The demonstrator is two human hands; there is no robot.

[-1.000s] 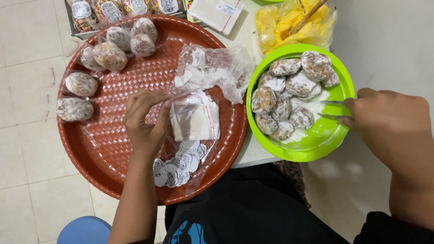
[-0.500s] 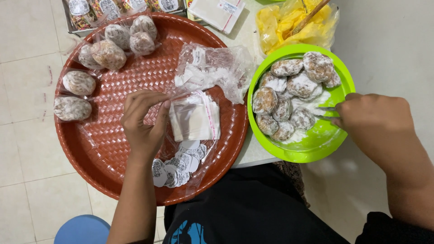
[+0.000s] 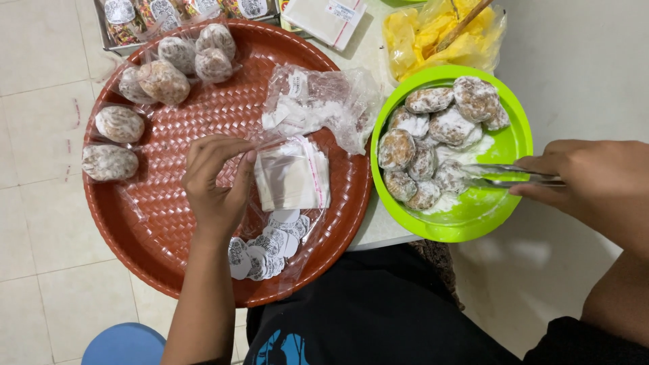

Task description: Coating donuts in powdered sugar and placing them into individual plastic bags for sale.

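Right hand (image 3: pixel 595 179) grips metal tongs (image 3: pixel 510 176) over powdered sweets in the green bowl (image 3: pixel 503 220); left hand (image 3: pixel 216 179) pinches a clear bag (image 3: pixel 291 172). Six wrapped sweets (image 3: pixel 162 81) line the red tray's (image 3: pixel 155 236) far-left edge; about ten remain.

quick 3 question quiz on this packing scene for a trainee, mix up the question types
1. True or false: the right hand holds metal tongs over the green bowl.
2. Which tray holds the wrapped pieces? A) red round tray B) blue square tray C) white tray
3. Fill in: the left hand pinches a clear ____ from the stack.

Key: 1 true. 2 A, the red round tray, wrapped pieces along its far left rim. 3 bag.
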